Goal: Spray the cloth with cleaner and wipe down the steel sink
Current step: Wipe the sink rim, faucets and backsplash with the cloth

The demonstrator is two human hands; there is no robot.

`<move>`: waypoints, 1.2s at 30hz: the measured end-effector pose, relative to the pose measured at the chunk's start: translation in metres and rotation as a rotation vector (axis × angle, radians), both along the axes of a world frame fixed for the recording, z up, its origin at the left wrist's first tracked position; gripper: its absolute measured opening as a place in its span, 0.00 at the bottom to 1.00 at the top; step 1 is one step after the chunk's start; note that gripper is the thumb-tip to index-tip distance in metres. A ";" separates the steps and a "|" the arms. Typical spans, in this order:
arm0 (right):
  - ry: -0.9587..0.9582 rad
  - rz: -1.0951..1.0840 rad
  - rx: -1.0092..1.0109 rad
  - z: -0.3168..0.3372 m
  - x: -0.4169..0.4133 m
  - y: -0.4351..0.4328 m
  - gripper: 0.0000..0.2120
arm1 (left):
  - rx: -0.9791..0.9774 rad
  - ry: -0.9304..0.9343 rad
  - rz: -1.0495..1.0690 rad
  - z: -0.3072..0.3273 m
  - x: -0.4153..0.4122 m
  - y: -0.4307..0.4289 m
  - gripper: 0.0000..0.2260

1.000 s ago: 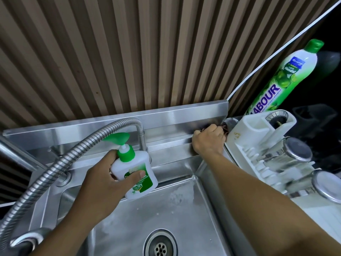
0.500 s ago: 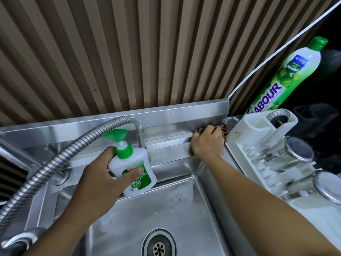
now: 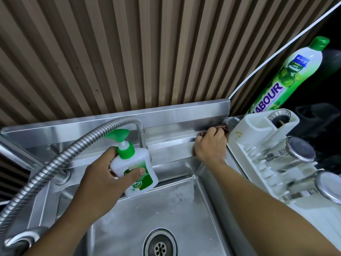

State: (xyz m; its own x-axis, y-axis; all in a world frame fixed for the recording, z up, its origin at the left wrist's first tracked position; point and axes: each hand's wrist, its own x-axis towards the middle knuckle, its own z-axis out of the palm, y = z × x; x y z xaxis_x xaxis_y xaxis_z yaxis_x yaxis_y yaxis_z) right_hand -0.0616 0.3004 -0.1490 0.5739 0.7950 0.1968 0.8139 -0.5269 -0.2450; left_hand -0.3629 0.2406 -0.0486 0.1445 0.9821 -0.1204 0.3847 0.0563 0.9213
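Over the last second the right hand (image 3: 210, 147) has slid the cloth (image 3: 222, 128) a little farther right along the back ledge, into the corner beside the rack (image 3: 258, 137), while the left hand (image 3: 103, 180) has kept the bottle (image 3: 134, 169) lifted clear over the basin.

The cloth, a brownish rag, is almost wholly hidden under the right hand, which is curled down and pressing it against the ledge where the steel sink (image 3: 184, 215) meets its upstand; only a crumpled edge shows past the knuckles. The grip looks flat and firm, suited to scrubbing into the seam.

The left hand is closed round the white pump bottle, thumb across the label and fingers behind, apparently raised off the ledge so the cloth can pass beneath where it stood. Its green pump head points away from the cloth, so no dispensing seems under way.

Wet, soapy streaks mark the basin floor above the drain (image 3: 160, 244). A flexible hose (image 3: 55, 161) arcs across the left side. Right of the sink, the white rack holds steel cups, with a tall green bottle (image 3: 287, 78) leaning behind. Wiping appears well begun, the ledge now in hand.
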 end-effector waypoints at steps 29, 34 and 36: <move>0.521 -0.106 -0.105 0.021 -0.097 0.015 0.38 | 0.019 0.002 -0.013 -0.005 -0.004 0.000 0.16; 0.229 0.215 -0.058 0.015 -0.078 -0.023 0.29 | 0.019 -0.006 -0.017 -0.004 -0.004 0.000 0.17; 0.052 0.312 -0.122 0.006 -0.063 -0.035 0.30 | 0.018 -0.005 -0.018 -0.005 -0.003 0.000 0.16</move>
